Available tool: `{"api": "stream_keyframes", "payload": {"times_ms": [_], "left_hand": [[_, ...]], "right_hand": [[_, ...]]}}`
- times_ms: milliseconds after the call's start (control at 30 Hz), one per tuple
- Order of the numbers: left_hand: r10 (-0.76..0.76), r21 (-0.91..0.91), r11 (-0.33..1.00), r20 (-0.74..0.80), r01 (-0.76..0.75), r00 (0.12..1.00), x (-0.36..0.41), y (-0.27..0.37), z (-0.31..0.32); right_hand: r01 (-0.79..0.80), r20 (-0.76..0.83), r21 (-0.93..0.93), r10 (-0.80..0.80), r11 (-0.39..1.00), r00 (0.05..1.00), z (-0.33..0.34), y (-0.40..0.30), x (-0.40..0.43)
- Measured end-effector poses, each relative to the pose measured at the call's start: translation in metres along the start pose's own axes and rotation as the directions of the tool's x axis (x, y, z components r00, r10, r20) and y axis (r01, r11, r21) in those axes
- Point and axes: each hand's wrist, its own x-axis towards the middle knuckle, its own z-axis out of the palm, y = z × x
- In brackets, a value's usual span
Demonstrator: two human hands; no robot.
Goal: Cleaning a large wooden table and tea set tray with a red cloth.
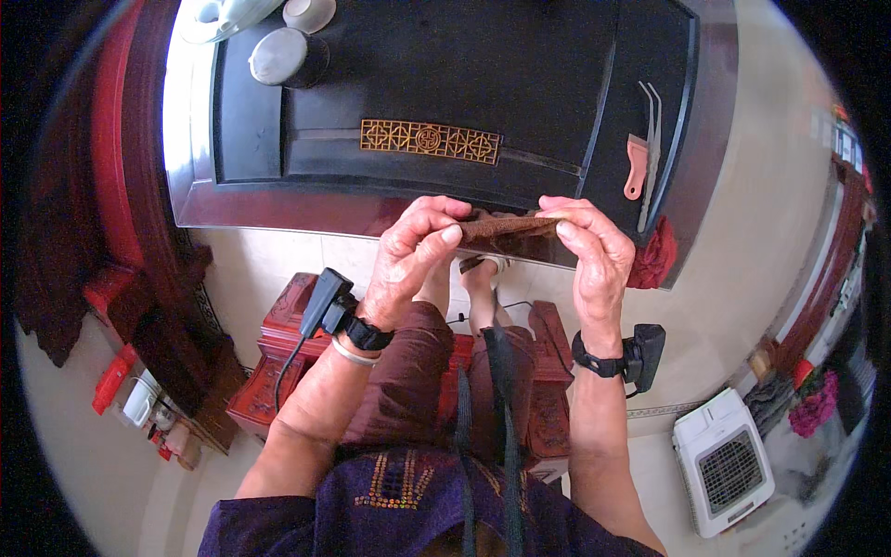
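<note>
A brown knitted cloth piece (511, 228) is stretched between my two hands, over the near edge of a dark tea table. My left hand (421, 244) pinches its left end between thumb and fingers. At the other end, the thumb and fingers of my right hand (595, 247) grip the cloth. Beyond it lies a gold-coloured lattice ornament (429, 141) set in the table's black top (445, 76). A red crumpled cloth (656, 256) lies at the table's corner, just right of my right hand.
Metal tweezers (653, 160) and a pink-handled scraper (635, 167) lie on the table's right side. A lidded cup (278, 57) and a white bowl (309, 14) stand at the back left. A white air cooler (725, 463) is on the floor at lower right.
</note>
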Motion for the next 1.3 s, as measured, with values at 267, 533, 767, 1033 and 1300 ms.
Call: {"api": "stream_keyframes", "payload": {"times_ms": [267, 533, 767, 1033, 1300], "left_hand": [[0.120, 0.561, 0.812, 0.103, -0.158, 0.987, 0.005, 0.034, -0.005], [0.678, 0.613, 0.530, 0.109, -0.586, 0.727, 0.019, 0.118, -0.015], [0.294, 0.869, 0.439, 0.100, -0.227, 0.951, 0.002, 0.025, -0.056], [0.563, 0.814, 0.417, 0.117, -0.403, 0.818, 0.000, 0.025, -0.023], [-0.151, 0.543, 0.830, 0.435, -0.125, 0.888, -0.024, -0.088, 0.075]], "right_hand": [[0.278, 0.017, -0.063, -0.277, 0.959, 0.961, 0.001, -0.040, 0.013], [0.796, 0.139, -0.392, -0.826, 0.461, 0.547, 0.026, -0.077, 0.024], [0.637, 0.402, -0.590, -0.504, 0.496, 0.765, 0.031, 0.010, -0.011], [-0.034, -0.285, -0.898, -0.520, 0.439, 0.805, -0.124, 0.068, -0.056], [-0.075, -0.204, -0.953, -0.438, 0.294, 0.875, -0.150, 0.128, -0.037]]}}
